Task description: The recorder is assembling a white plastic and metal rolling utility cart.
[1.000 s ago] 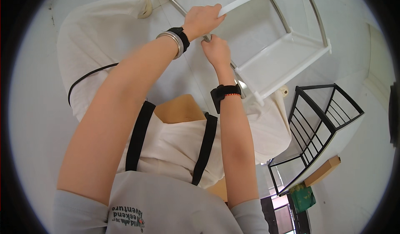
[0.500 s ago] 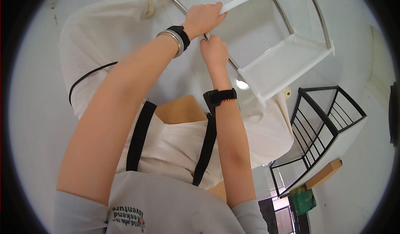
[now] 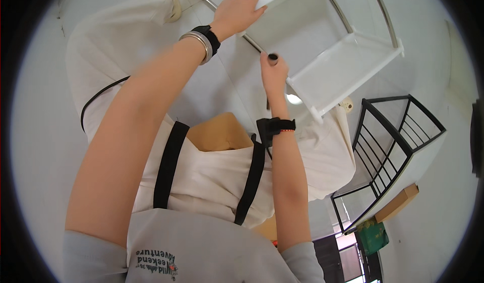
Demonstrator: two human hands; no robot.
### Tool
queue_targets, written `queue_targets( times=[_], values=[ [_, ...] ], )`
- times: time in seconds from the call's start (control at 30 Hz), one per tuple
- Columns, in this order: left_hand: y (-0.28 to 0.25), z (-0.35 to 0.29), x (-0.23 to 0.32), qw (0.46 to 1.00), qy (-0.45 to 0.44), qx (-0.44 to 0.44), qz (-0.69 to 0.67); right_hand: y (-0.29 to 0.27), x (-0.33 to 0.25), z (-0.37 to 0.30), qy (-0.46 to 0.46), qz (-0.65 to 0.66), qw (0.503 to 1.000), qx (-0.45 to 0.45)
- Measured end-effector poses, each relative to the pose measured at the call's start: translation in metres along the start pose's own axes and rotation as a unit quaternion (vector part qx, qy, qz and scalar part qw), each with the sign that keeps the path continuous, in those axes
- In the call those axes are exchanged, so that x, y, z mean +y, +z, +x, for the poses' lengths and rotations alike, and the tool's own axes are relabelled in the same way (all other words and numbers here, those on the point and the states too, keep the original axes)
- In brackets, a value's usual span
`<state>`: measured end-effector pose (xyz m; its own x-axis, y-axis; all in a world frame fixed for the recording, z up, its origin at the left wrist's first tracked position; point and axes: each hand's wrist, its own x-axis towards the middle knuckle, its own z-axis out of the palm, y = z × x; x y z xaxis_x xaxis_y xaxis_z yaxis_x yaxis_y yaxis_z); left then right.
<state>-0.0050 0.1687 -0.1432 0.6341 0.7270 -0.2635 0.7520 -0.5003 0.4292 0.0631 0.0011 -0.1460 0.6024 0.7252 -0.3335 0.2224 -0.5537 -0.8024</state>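
Observation:
My left hand (image 3: 237, 15) is closed around the edge of a white shelf tier, near a corner where a metal tube (image 3: 252, 43) joins it. The tier is part of a white rack (image 3: 343, 69) with silver tube posts, tilted in front of me. Closed in a fist, my right hand (image 3: 275, 79) is beside that tube and above the near tier. It holds a slim tool with a round black end (image 3: 273, 57); a dark shaft shows below the fist. The tool's kind is hidden by the fingers.
To the right lies a black metal frame rack (image 3: 388, 147). Beyond it are a brown cardboard box (image 3: 398, 202) and a green bag (image 3: 373, 237). Another brown box-like piece (image 3: 219, 132) sits between my legs, which are spread on the pale tiled floor (image 3: 40, 147).
My right hand has moved right and slightly down, away from the tube, and the black end of its tool now shows. My left hand has shifted a little left and up, still on the tier.

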Motion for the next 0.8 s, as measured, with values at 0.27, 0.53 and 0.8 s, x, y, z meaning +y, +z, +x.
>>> queue_targets(
  times=[0.27, 0.53, 0.8],
  values=[
    [0.009, -0.009, -0.006, 0.999, 0.002, 0.015, 0.034, -0.115, -0.148, -0.034, -0.083, 0.374, 0.901, 0.202],
    [-0.081, -0.075, 0.023, 0.995, 0.056, 0.008, 0.079, -0.245, -0.184, -0.213, -0.199, 0.162, 0.883, 0.393],
    [-0.151, -0.114, 0.013, 0.959, 0.109, 0.163, -0.206, -0.229, -0.088, -0.333, 0.120, -0.338, 0.926, 0.117]
  ],
)
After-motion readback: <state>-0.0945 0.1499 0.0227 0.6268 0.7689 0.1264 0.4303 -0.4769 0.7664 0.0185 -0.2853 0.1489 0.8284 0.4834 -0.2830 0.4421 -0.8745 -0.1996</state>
